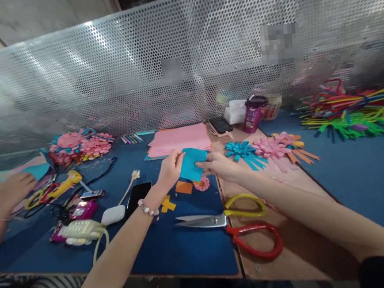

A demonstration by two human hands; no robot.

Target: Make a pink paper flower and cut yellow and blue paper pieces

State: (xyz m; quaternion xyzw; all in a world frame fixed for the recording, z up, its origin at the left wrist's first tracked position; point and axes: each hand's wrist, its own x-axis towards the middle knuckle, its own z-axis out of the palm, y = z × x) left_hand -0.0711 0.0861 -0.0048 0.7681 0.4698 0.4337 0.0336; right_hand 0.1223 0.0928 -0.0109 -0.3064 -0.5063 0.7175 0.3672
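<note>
A small teal paper square (pixel 191 163) hangs above the blue mat, held from both sides. My left hand (pixel 169 169) pinches its left edge; a beaded bracelet sits on that wrist. My right hand (pixel 216 165) pinches its right edge with thumb and fingers. Under the paper lie an orange paper scrap (pixel 184 187), yellow scraps (pixel 167 204) and a small pink paper flower (pixel 202 185). Large scissors (pixel 232 227) with one yellow and one red handle lie closed on the table in front of my right forearm.
A pink paper stack (pixel 180 140) lies behind my hands. Finished teal, pink and orange paper flowers (pixel 268 149) lie to the right, coloured paper strips (pixel 349 109) at far right. Another person's hand (pixel 12 188) rests at left near a phone (pixel 138 195) and charger (pixel 113 215). A perforated metal screen (pixel 185 60) closes the back.
</note>
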